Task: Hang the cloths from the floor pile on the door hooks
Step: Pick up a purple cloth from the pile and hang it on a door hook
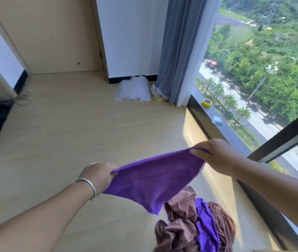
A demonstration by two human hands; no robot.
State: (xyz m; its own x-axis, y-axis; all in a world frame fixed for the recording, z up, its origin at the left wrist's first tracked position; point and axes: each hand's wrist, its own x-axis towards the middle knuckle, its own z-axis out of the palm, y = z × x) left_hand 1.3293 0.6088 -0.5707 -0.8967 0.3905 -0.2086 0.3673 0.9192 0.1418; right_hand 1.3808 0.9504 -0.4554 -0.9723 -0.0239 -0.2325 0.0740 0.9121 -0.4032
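Observation:
A purple cloth [153, 177] hangs stretched between both hands above the floor. My left hand [97, 176], with a silver bangle on its wrist, pinches the cloth's left top corner. My right hand [215, 155] pinches the right top corner, higher up and nearer the window. Below the cloth, at the bottom of the view, the floor pile [195, 224] of brown and purple cloths lies crumpled on the wooden floor. A beige door [53, 33] stands at the far wall. No hooks are visible on it.
A white bag [133, 90] lies on the floor by the far wall, beside a grey curtain [179, 51]. A yellow tape roll [207, 103] sits on the sill of the big window [264, 70] at the right. A cable [20, 100] lies at the left.

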